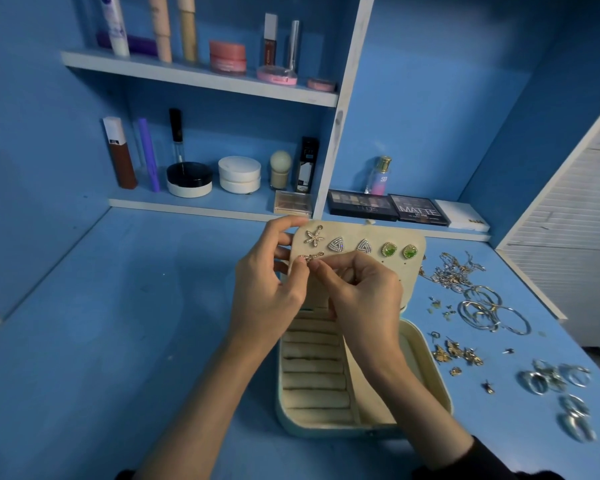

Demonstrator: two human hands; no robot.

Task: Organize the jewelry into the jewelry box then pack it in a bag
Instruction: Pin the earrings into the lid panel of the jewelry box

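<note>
So, jewelry box [314, 379]: cream, lying open on the blue counter [118, 341] near the front edge, with rows of ring rolls on its left side.
Earring panel [371, 230]: a beige flap standing up at the back of the box, tilted toward the shelves.
Pinned on panel: a star earring [313, 236], two triangle earrings [336, 244] and two green earrings [389, 250] in one row along the top.
Left hand [267, 282]: grasps the panel's left edge, fingers curled behind it and thumb on the front.
Right hand [364, 299]: fingers clenched, their tips pinching a small earring [310, 257] against the panel just below the star.
In the way: both hands and forearms cover the middle of the panel and the box's right compartment.
Loose jewelry: to the right of the box, apart from it, lie tangled chains [454, 271], large hoops [489, 310], small gold pieces [458, 353] and silver rings [555, 379].
Behind: shelves [201, 76] holding tubes, jars and bottles.
Writing: a white tube [113, 22] on the top shelf partly shows "NIVEA"; a dark palette [418, 209] behind the panel reads "MATTE"; a pink bottle [380, 176] carries "SB". Other labels are too small to read.
</note>
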